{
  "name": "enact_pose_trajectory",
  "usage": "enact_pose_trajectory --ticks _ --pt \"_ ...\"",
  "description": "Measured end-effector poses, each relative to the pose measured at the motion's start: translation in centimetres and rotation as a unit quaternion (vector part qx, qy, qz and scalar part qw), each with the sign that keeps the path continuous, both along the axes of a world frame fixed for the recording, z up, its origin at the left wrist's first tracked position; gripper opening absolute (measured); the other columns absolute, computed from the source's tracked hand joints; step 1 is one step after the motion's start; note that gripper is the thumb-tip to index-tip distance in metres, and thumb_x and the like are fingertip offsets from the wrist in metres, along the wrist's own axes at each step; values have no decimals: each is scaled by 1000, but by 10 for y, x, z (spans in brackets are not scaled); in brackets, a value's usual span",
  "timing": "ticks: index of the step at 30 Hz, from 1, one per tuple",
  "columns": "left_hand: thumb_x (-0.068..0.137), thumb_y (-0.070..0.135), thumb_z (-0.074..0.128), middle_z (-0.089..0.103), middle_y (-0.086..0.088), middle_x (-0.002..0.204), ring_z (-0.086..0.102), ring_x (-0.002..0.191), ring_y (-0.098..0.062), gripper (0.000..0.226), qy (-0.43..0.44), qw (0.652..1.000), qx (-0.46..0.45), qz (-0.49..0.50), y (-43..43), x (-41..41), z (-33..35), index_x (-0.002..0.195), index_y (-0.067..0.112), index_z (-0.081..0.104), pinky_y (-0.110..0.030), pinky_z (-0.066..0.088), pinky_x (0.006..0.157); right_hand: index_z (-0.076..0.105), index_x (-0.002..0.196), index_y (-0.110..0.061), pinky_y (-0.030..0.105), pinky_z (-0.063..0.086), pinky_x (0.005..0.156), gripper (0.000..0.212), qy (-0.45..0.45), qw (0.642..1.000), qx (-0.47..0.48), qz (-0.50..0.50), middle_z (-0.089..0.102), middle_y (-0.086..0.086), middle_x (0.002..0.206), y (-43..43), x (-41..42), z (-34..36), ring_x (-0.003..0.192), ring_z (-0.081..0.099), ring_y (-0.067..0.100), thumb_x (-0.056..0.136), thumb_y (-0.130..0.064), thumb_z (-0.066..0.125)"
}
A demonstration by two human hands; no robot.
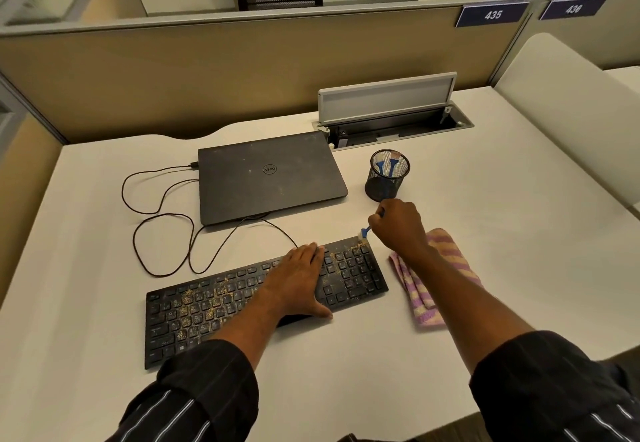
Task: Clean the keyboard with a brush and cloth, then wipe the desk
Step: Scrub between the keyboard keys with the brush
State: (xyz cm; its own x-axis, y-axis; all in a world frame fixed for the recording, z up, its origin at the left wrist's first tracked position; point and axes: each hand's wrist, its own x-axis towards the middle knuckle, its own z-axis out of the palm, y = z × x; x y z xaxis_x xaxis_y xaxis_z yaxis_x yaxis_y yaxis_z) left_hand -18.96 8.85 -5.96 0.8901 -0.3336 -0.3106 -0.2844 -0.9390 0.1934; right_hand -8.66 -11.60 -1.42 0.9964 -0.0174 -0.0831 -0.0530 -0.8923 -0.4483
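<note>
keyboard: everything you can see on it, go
The keyboard is black, full-size with a number pad, plastic by its look, lying flat and skewed on the white desk, right end farther away. Yellowish crumbs litter the keys, densest on the left half. The left hand rests flat across its middle; the brush in the right hand touches its far right corner. A black cable leaves its far edge.

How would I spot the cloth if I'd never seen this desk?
Find the black keyboard on the white desk. Just off its right end, partly under the right forearm, lies the folded cloth. It alone is soft, striped purple and cream.
</note>
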Motion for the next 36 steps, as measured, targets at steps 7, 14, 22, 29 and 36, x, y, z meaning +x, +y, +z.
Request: enact_pose_trajectory --ticks 7,14,22,29,36 --pt "72 78 68 -5 -8 169 -1 155 -26 133 3 1000 0 0 -1 0 1 160 12 -7 -33 -4 119 68 86 -3 24 39 58 17 20 1000 4 -13 68 11 80 1 -1 -2 65 55 17 90 -18 60" --pt "71 79 68 -4 -8 168 -1 155 -26 134 1 1000 5 0 -1 1 -1 160 13 -7 -34 -2 121 68 93 -5 28 49 64 17 -20 999 45 0 70 12 84 -4 2 4 71 62 21 92 -17 56" --pt "68 80 68 -3 -9 168 0 155 -26 136 4 1000 0 2 -1 2 -4 160 13 -6 -36 1 123 68 109 -8 26 40 69 24 -5 988 -57 141 71 13 103 -16 -9 1 84 63 25 99 -20 50" --pt "69 79 69 -1 -9 168 1 155 -26 135 2 1000 0 1 -1 2 -6 160 13 -5 -37 2 124 69 105 -8 24 39 67 24 1 985 -77 152 72 11 98 -15 -19 4 79 62 21 98 -24 52" --pt "70 80 68 -1 -10 168 1 155 -27 135 -2 1000 3 -5 -1 2 -7 160 13 -6 -37 1 124 70 104 -6 31 48 71 25 27 992 -85 91 72 13 99 -14 -26 6 82 62 24 95 -21 53"
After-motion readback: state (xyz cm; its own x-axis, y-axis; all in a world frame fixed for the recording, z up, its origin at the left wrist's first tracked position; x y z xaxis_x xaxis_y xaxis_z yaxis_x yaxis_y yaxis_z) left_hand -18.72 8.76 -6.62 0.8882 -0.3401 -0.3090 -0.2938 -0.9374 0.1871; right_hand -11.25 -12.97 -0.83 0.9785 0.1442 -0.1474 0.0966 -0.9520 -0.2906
